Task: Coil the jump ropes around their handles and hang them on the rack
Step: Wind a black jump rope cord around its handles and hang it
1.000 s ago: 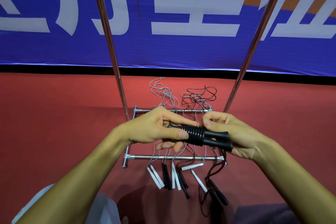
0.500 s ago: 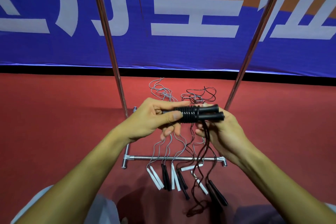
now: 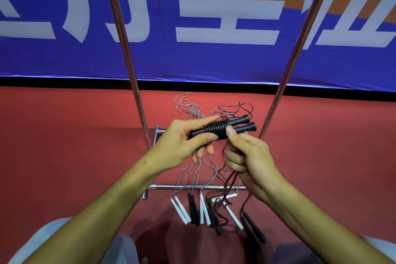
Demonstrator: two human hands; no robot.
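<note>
- Your left hand (image 3: 182, 143) grips the pair of black handles (image 3: 225, 129) at their left end, thumb on the near side and fingers behind. The two handles lie side by side, held above the floor in front of the rack (image 3: 128, 66).
- Tight black rope coils (image 3: 220, 129) sit around the middle of the handles; the flared right ends stick out bare.
- Your right hand (image 3: 250, 161) is curled around the loose rope tail (image 3: 227, 169) and its thumb tip presses against the last coil.
- Risk: lift that thumb before the tail is tucked and the last turns will likely spring loose.
- Risk: the tail hangs into the tangle of grey and black ropes (image 3: 199, 111) on the floor. A pull for more slack could snag one and drag it up.
- Risk: the left grip covers only one end. If it slackens, the handles could splay and the coils slide off the flared ends.
- Several pairs of white and black handles (image 3: 192, 210) lie near the rack's front floor bar (image 3: 201, 187), not yet coiled. Stepping forward could mean treading on them.
- How much tail remains I cannot tell; it blends into the floor ropes.
</note>
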